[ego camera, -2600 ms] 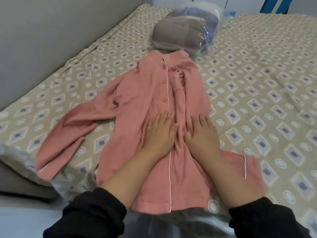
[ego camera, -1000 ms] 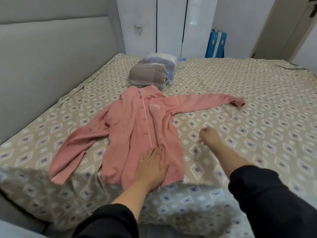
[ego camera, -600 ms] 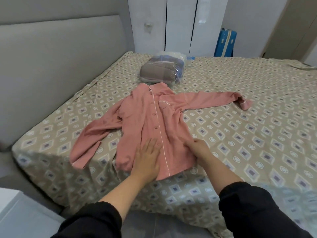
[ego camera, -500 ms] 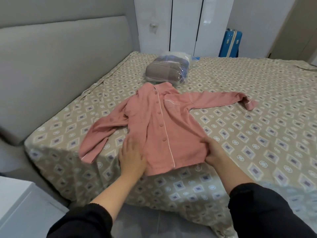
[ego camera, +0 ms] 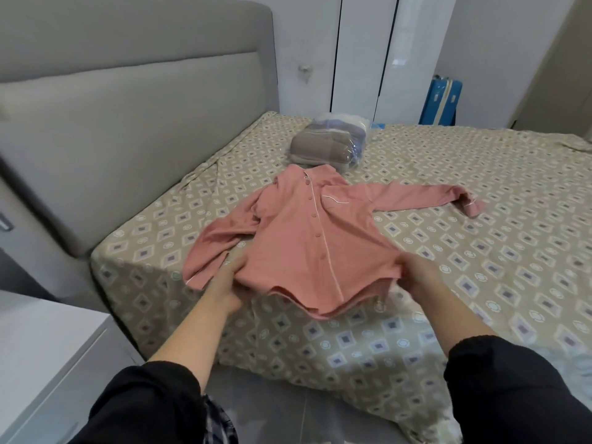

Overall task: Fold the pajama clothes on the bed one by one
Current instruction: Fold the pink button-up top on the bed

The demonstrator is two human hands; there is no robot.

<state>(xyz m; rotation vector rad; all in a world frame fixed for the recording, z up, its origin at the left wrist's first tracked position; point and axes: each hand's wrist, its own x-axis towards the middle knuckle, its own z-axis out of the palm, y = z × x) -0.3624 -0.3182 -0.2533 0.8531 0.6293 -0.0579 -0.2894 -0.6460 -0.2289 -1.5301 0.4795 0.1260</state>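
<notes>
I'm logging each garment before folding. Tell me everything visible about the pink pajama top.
The pink pajama top lies front up on the patterned bed sheet, buttoned, of soft-looking fabric with white piping on placket, pocket and cuffs. Both sleeves spread sideways; the collar points at a plastic-wrapped bundle. The left hand and right hand grip its bottom corners, holding the hem up at the bed's edge.

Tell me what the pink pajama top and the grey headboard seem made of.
The pink button-front pajama top looks like soft matte cotton or fleece: it sags limply between the left hand and right hand. The grey padded headboard looks upholstered in matte fabric or faux leather, with a panel seam.
</notes>
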